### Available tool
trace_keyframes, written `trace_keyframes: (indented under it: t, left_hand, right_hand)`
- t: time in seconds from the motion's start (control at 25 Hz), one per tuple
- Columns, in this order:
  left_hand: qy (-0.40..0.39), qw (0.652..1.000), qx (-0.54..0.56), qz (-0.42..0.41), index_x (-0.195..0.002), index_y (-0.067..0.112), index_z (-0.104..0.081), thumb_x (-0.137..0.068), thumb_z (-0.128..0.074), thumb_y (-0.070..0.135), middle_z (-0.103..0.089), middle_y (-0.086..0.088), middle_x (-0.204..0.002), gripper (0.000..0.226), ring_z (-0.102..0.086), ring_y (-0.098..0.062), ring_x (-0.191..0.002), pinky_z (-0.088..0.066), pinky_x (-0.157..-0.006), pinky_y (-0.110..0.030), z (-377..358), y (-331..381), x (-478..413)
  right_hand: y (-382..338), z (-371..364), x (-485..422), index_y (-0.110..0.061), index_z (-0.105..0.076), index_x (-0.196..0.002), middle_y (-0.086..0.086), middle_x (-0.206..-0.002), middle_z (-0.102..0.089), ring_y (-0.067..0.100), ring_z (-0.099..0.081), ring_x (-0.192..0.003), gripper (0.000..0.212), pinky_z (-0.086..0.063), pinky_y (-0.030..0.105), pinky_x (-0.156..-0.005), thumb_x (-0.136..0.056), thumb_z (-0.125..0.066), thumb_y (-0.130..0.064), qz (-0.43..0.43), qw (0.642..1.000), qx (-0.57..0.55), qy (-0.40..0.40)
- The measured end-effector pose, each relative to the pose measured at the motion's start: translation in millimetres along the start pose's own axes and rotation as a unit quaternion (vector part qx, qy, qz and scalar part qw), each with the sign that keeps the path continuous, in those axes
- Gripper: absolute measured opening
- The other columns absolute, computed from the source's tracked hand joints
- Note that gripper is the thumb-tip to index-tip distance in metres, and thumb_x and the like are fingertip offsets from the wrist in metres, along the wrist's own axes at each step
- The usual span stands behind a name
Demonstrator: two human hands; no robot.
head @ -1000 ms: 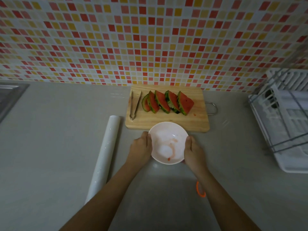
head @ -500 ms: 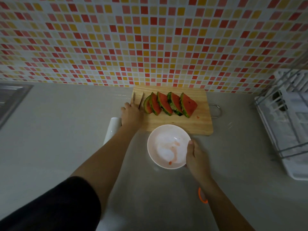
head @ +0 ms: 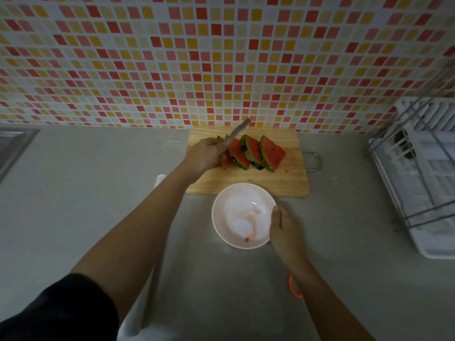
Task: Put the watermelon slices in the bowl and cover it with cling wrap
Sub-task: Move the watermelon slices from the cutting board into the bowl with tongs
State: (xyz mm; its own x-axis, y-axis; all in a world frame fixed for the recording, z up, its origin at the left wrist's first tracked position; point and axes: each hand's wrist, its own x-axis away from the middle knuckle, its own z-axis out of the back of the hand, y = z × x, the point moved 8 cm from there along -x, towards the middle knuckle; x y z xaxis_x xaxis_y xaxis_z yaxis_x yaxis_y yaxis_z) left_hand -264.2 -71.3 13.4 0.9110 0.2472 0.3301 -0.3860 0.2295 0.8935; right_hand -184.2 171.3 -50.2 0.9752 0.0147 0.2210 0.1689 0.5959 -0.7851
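Several watermelon slices [head: 256,153] lean in a row on the wooden cutting board [head: 283,183]. My left hand [head: 204,156] is over the board's left part, shut on the metal tongs [head: 237,131], which are lifted and point up toward the wall, blurred. The white bowl [head: 242,215] sits on the counter just in front of the board, holding only pink juice streaks. My right hand [head: 285,230] holds the bowl's right rim, thumb on the edge. The cling wrap roll [head: 147,291] lies on the counter, mostly hidden under my left forearm.
A white dish rack [head: 423,183] stands at the right. A sink edge [head: 14,148] shows at the far left. An orange ring [head: 294,287] lies by my right wrist. The tiled wall rises just behind the board.
My left hand left the bowl, reached to the board's left side, took the tongs and lifted them. My right hand stays on the bowl's rim.
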Motion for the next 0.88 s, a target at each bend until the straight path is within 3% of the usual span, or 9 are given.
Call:
trace_keyframes:
  t: [0.16,0.32,0.4,0.48,0.6,0.68,0.88]
  left_hand:
    - [-0.012,0.957,-0.276,-0.084,-0.079,0.006,-0.066,-0.094,-0.049,0.035,-0.058,-0.008,-0.069,0.037,-0.051,-0.017,-0.059,-0.035,-0.053,-0.025,-21.3,38.5,-15.9]
    - [-0.062,0.934,-0.348,-0.044,-0.087,0.005,-0.067,-0.094,-0.048,0.036,-0.066,-0.015,-0.088,0.036,-0.058,-0.026,-0.077,-0.044,-0.069,-0.030,-41.9,45.0,-38.8]
    - [-0.080,0.946,-0.315,-0.014,-0.095,0.001,-0.069,-0.092,-0.052,0.033,-0.070,-0.013,-0.092,0.036,-0.055,-0.022,-0.072,-0.042,-0.063,-0.027,-48.2,41.7,-46.8]
    - [-0.086,0.964,-0.252,0.019,-0.098,-0.001,-0.067,-0.090,-0.056,0.026,-0.069,-0.008,-0.083,0.031,-0.047,-0.016,-0.060,-0.036,-0.053,-0.024,-49.5,38.6,-49.3]
    - [-0.072,0.981,-0.178,0.040,-0.084,0.001,-0.063,-0.087,-0.058,0.016,-0.056,-0.004,-0.060,0.016,-0.034,-0.014,-0.046,-0.028,-0.046,-0.023,-46.2,34.5,-50.6]
    - [-0.061,0.989,-0.134,0.031,-0.069,0.003,-0.057,-0.086,-0.059,0.012,-0.047,0.000,-0.047,0.019,-0.031,-0.013,-0.042,-0.027,-0.043,-0.022,-43.7,35.6,-47.5]
    - [-0.068,0.997,-0.023,-0.013,-0.065,0.004,-0.055,-0.087,-0.057,0.008,-0.039,-0.001,-0.051,0.022,-0.029,-0.013,-0.046,-0.023,-0.047,-0.026,-22.1,44.2,-20.6]
  right_hand:
    - [-0.3,0.3,0.4,-0.018,-0.060,-0.110,0.005,-0.089,-0.066,0.023,-0.062,-0.079,0.038,-0.053,0.037,-0.071,-0.099,-0.027,-0.033,0.003,1.000,-0.006,0.002]
    - [2.2,-0.5,-1.3,-0.018,-0.060,-0.111,0.008,-0.098,-0.068,0.022,-0.061,-0.082,0.037,-0.046,0.030,-0.070,-0.099,-0.028,-0.033,-0.003,1.000,-0.015,0.005]
    - [4.4,-1.1,-1.9,-0.018,-0.060,-0.111,0.008,-0.100,-0.068,0.023,-0.061,-0.085,0.037,-0.042,0.027,-0.070,-0.099,-0.028,-0.033,-0.008,1.000,-0.016,0.007]
    - [4.6,-0.5,-2.1,-0.016,-0.060,-0.111,0.010,-0.099,-0.069,0.025,-0.062,-0.085,0.037,-0.041,0.027,-0.069,-0.099,-0.029,-0.032,-0.003,1.000,-0.014,0.013]
    - [4.8,-0.2,-2.7,-0.016,-0.061,-0.111,0.011,-0.098,-0.069,0.026,-0.063,-0.084,0.037,-0.043,0.028,-0.069,-0.099,-0.029,-0.032,0.001,1.000,-0.015,0.017]
    - [5.5,0.0,-3.1,-0.017,-0.061,-0.112,0.010,-0.099,-0.069,0.025,-0.062,-0.084,0.037,-0.043,0.028,-0.070,-0.099,-0.029,-0.033,-0.001,1.000,-0.019,0.017]
    - [4.9,-0.2,-2.8,-0.021,-0.061,-0.108,0.001,-0.088,-0.065,0.021,-0.061,-0.081,0.037,-0.042,0.027,-0.065,-0.099,-0.028,-0.035,0.004,1.000,-0.026,0.009]
